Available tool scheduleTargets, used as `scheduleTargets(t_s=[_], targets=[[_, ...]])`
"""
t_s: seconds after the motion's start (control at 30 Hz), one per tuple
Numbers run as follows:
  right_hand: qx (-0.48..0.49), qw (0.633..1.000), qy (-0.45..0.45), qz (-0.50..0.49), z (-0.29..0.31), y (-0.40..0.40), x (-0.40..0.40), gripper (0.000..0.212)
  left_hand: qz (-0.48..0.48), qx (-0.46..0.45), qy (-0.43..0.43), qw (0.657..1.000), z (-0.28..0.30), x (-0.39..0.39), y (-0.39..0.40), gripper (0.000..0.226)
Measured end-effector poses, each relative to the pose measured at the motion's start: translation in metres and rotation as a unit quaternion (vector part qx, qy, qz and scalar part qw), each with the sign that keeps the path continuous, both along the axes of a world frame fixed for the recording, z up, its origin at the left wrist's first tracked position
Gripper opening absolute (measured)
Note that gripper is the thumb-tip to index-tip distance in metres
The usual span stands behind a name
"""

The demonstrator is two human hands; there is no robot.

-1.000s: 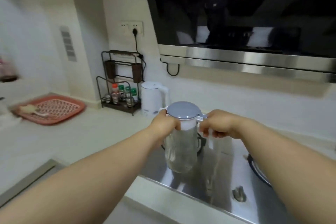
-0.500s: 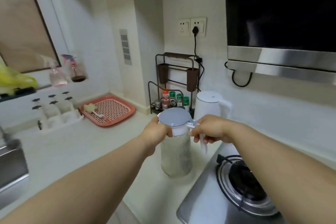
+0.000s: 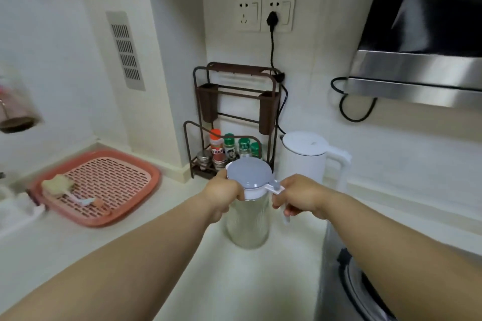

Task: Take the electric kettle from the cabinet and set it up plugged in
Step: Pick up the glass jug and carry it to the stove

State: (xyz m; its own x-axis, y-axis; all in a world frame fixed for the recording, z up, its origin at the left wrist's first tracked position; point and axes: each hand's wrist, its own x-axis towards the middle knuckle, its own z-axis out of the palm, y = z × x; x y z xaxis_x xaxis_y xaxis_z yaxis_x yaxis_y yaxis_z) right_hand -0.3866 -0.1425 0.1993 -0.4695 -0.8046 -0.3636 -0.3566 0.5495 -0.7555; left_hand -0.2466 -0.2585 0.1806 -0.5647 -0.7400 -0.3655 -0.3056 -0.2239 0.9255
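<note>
A white electric kettle [image 3: 303,157] stands on the counter against the back wall, lid closed, handle to the right. A black plug [image 3: 272,19] sits in the right wall socket [image 3: 278,13], and its cord runs down behind the rack toward the kettle. In front of the kettle I hold a ribbed glass pitcher [image 3: 247,224] with a grey lid. My left hand [image 3: 223,197] grips its rim on the left. My right hand [image 3: 300,197] is closed on its white handle. The pitcher's base is at the counter surface.
A brown wire rack [image 3: 234,101] with spice bottles stands in the corner left of the kettle. A pink drain tray [image 3: 140,198] with a brush lies at the left. A steel gas hob [image 3: 365,289] is at the lower right. A range hood [image 3: 422,70] hangs at the upper right.
Both hands carried the glass pitcher leftward, from over the steel hob to the white counter in front of the kettle. My view swung left and closer to the corner.
</note>
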Motion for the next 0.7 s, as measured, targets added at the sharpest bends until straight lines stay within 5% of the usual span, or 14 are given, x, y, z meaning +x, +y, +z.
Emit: scheduleTargets(t_s=[0.27,0.7], targets=[[0.014,0.994,-0.001,-0.105,-0.021,-0.061,0.001,0.011,-0.065,0.008,-0.001,0.998,-0.02,-0.023,-0.08,0.074],[0.062,0.991,0.039,-0.111,-0.019,-0.084,-0.003,0.013,-0.11,0.014,-0.01,0.994,-0.032,-0.033,-0.107,0.077]])
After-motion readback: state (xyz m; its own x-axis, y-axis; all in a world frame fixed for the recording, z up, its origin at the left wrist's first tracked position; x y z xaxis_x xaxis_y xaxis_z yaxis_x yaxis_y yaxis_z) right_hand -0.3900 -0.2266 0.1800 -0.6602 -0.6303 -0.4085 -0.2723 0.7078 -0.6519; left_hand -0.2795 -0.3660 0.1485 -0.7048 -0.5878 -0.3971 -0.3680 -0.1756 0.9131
